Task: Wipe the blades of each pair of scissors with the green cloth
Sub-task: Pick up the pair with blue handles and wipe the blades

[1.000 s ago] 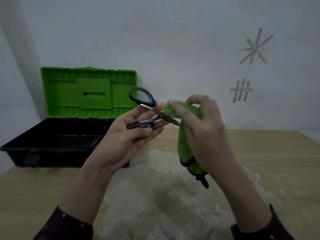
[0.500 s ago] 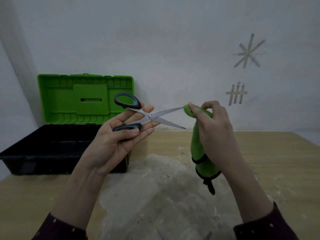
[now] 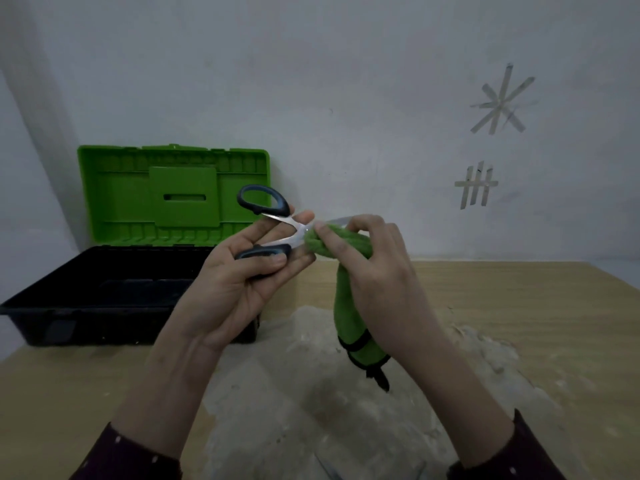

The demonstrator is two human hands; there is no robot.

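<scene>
My left hand point(image 3: 239, 282) holds a pair of black-handled scissors point(image 3: 268, 216) by the lower handle, raised above the table with the blades spread and pointing right. My right hand point(image 3: 374, 268) pinches the green cloth point(image 3: 346, 244) around the blades close to the pivot, so most of the blades are hidden; only a short strip of metal shows above the cloth. The rest of the cloth hangs down to a black-trimmed end point(image 3: 367, 358). At the bottom edge, metal tips of another tool point(image 3: 327, 467) peek into view.
An open toolbox stands at the left, with a black tray point(image 3: 104, 292) and an upright green lid point(image 3: 173, 192). The wooden table point(image 3: 519, 306) has a pale, scuffed patch point(image 3: 311, 393) under my hands. Tape marks are stuck on the wall behind.
My right hand slid the cloth from the blade tips back in toward the pivot, covering the blades again. The scissors stayed in my left hand.
</scene>
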